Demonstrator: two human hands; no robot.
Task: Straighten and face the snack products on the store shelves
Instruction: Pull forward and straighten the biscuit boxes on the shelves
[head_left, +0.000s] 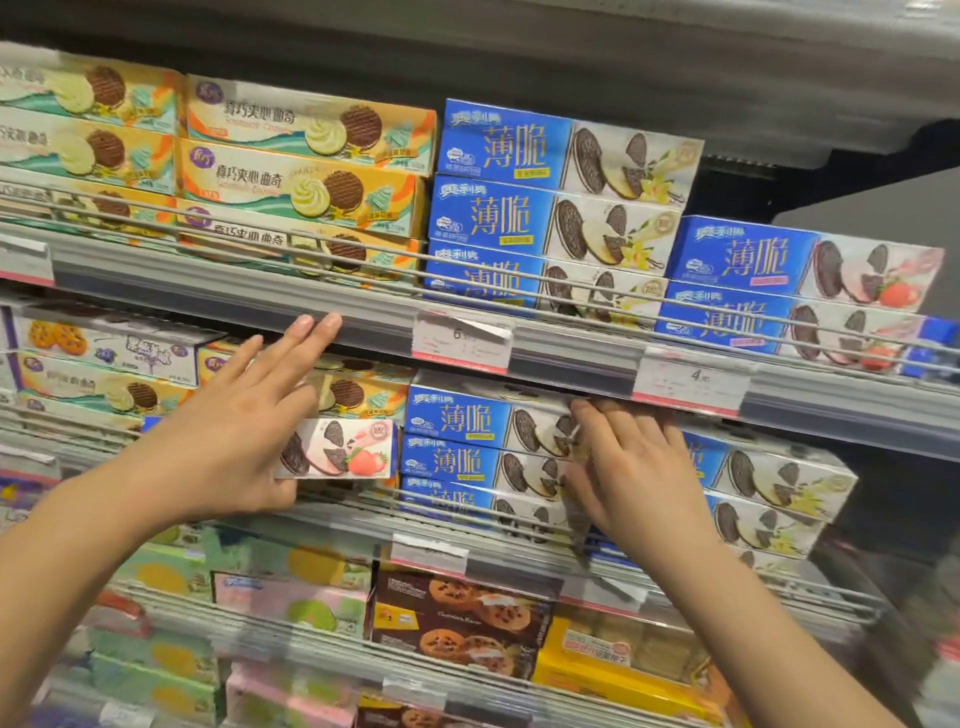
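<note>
Head view, store shelving, middle tier under inspection. Left hand (244, 415) holds a strawberry sandwich-cookie box (340, 449) on the middle shelf (337, 519): the thumb is under the box's lower left edge, the palm covers its left part, and the fingers lie straight, reaching up to the price rail (363, 317) of the shelf above. The box faces outward, white and pink end visible.

Immediately to the right of that hand's box stands a stack of blue vanilla sandwich-cookie boxes (457, 441), three high, fronts outward behind the wire guard. Right hand (631, 467) rests against the right end of this stack; its fingertips are curled at the upper right corner of the top box. Whether they grip the box or only press it cannot be told. Beyond the right hand sits a second vanilla stack (769, 488), set further back and angled.

Above both hands, the upper shelf carries orange chocolate-cookie boxes (306, 156), blue vanilla boxes (561, 192) and blue strawberry boxes (800, 291), with two price tags (460, 340) on the rail. Below the hands, the lower shelf holds a brown chocolate-chip cookie box (462, 623); neighbouring packs are blurred.
</note>
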